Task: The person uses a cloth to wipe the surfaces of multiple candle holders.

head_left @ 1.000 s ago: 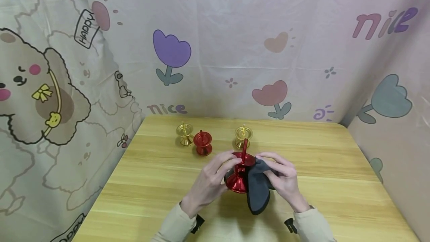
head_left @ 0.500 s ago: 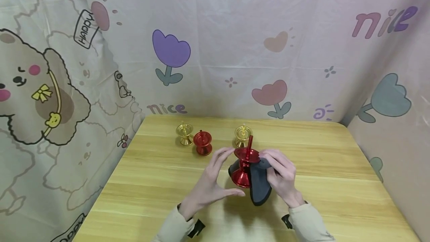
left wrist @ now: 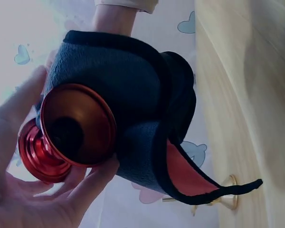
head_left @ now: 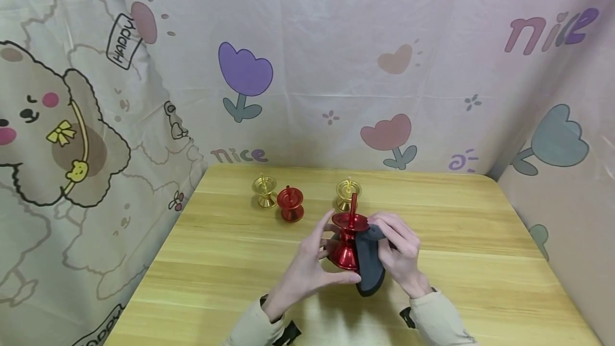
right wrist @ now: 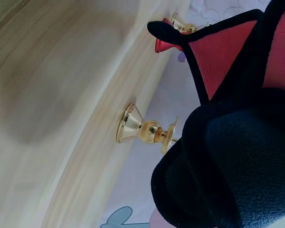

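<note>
- Standing upright above the middle of the wooden table (head_left: 230,260), held up between both hands: a red candlestick (head_left: 347,242), thin red stem on top.
- Gripped at its flared base by the left hand (head_left: 307,271), thumb under the foot and fingers curled toward the dish.
- Pressed against its right side: a dark grey cloth (head_left: 370,266) with a red inner face, wrapped round by the right hand (head_left: 401,252), fingers curled over it.
- Ranged along the far edge, well apart from the hands: a gold candlestick (head_left: 264,192), a small red candlestick (head_left: 290,204) just beside it, and another gold candlestick (head_left: 348,194) right behind the held one.
- Hung behind: a cartoon-printed curtain (head_left: 394,68).
</note>
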`<state>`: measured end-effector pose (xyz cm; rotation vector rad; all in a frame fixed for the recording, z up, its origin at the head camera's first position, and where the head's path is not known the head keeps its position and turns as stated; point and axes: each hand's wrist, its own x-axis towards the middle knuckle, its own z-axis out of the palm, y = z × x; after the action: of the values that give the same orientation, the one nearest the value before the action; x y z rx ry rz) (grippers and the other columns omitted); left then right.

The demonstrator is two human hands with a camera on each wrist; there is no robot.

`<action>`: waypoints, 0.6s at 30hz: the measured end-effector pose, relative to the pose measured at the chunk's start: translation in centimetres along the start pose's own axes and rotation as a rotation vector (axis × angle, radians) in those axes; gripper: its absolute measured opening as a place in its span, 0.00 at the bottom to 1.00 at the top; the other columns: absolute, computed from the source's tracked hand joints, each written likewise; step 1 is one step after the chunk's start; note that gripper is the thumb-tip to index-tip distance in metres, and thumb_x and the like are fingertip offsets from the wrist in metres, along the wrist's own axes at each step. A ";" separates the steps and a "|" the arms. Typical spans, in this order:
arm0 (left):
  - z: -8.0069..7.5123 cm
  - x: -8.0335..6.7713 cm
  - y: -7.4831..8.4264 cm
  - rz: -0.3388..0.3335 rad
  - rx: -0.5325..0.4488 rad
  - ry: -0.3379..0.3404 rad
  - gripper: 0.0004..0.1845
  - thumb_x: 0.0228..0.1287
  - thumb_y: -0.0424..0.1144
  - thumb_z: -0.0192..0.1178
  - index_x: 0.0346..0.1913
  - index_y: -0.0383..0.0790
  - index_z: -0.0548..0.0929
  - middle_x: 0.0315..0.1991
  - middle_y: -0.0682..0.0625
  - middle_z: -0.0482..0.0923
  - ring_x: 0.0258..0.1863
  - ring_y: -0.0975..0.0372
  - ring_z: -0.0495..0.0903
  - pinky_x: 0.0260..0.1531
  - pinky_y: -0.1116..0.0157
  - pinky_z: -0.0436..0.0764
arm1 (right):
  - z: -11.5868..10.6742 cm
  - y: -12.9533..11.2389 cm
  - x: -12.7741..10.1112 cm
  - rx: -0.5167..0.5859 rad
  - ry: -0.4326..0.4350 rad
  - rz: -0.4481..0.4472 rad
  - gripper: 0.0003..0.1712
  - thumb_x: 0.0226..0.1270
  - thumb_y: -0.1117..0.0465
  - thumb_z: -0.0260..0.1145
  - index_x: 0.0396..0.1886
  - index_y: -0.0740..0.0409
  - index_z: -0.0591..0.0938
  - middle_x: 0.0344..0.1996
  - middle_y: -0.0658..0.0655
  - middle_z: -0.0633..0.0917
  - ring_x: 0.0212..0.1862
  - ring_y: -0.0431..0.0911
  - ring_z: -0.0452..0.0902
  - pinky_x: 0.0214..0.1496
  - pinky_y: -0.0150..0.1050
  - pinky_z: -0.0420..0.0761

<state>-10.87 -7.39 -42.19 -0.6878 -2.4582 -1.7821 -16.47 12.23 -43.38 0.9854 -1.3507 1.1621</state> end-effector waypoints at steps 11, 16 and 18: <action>-0.9 0.2 -0.4 -0.047 -0.169 0.013 0.55 0.49 0.35 0.80 0.76 0.62 0.59 0.76 0.47 0.58 0.46 0.54 0.85 0.44 0.61 0.89 | -1.0 0.5 -1.2 0.134 -0.061 0.226 0.08 0.66 0.72 0.67 0.38 0.78 0.86 0.39 0.65 0.83 0.47 0.48 0.81 0.55 0.29 0.81; -1.3 0.5 -0.7 -0.074 -0.293 0.001 0.54 0.49 0.31 0.78 0.76 0.63 0.60 0.77 0.47 0.54 0.47 0.51 0.86 0.43 0.58 0.89 | -1.5 0.0 -1.7 0.189 -0.034 0.407 0.11 0.57 0.80 0.69 0.42 0.78 0.86 0.40 0.63 0.85 0.48 0.41 0.83 0.50 0.24 0.82; -1.2 0.5 -0.7 -0.065 -0.299 -0.012 0.54 0.50 0.32 0.78 0.76 0.63 0.60 0.78 0.46 0.54 0.47 0.51 0.86 0.43 0.59 0.89 | -1.2 -0.6 -1.8 0.182 -0.040 0.443 0.15 0.53 0.84 0.69 0.42 0.76 0.87 0.40 0.63 0.88 0.47 0.40 0.84 0.49 0.25 0.83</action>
<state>-11.89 -8.49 -42.29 -0.6396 -2.2679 -2.2032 -15.48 13.20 -45.09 0.8608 -1.5645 1.6275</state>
